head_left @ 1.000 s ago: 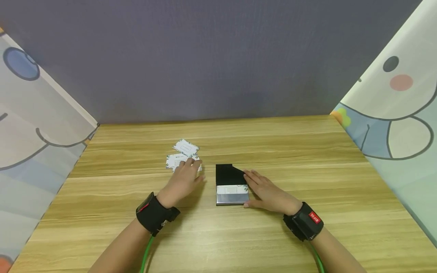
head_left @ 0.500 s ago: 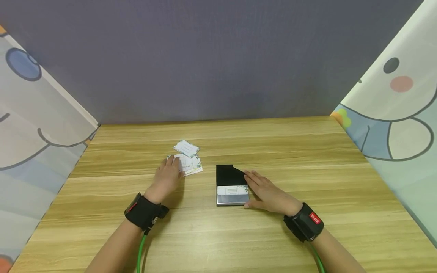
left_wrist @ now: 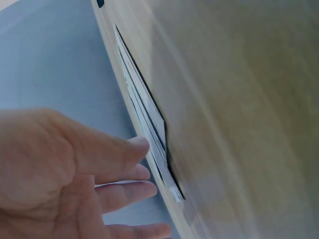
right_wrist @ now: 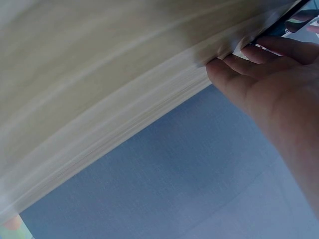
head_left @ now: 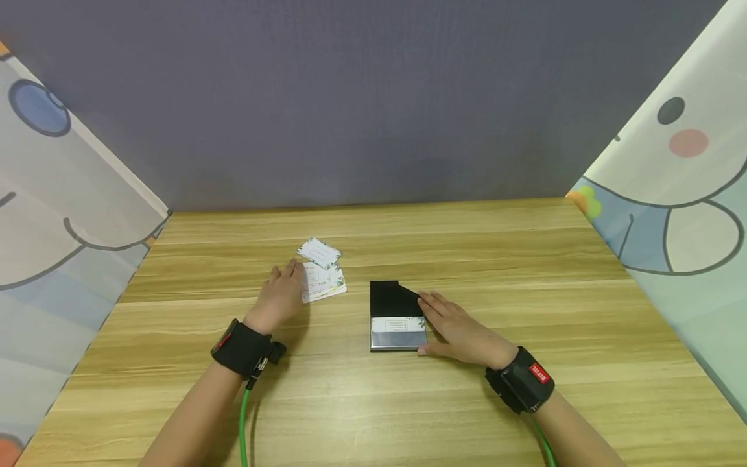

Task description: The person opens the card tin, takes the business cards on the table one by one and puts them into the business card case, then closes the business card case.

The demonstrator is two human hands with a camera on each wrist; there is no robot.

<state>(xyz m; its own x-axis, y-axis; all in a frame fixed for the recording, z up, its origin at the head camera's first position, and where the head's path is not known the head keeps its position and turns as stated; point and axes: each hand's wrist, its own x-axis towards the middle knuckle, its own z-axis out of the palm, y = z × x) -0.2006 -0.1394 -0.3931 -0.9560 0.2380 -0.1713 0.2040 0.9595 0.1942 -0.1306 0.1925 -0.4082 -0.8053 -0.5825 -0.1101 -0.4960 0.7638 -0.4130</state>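
Note:
White business cards (head_left: 318, 281) with a leafy print lie in a loose pile left of the middle of the table, one card (head_left: 319, 252) askew at the far side. My left hand (head_left: 281, 295) is at the pile's left edge, its fingers fairly straight. In the left wrist view, the thumb (left_wrist: 117, 152) lies close to the card edges; whether it touches them I cannot tell. An opened black and silver card case (head_left: 398, 340) holds a printed card (head_left: 397, 324). My right hand (head_left: 461, 331) rests along the case's right side, fingers extended. Its fingertips are partly hidden in the right wrist view.
The wood-grain table (head_left: 362, 415) reaches back to a grey panel (head_left: 373, 104). Cartoon-printed walls (head_left: 688, 214) stand at both sides. Each wrist wears a black band (head_left: 519, 379) with a green cable (head_left: 242, 425).
My left hand has moved left from over the cards to their left edge. The leftmost cards have shifted right, making the pile narrower. The right hand and case have stayed put.

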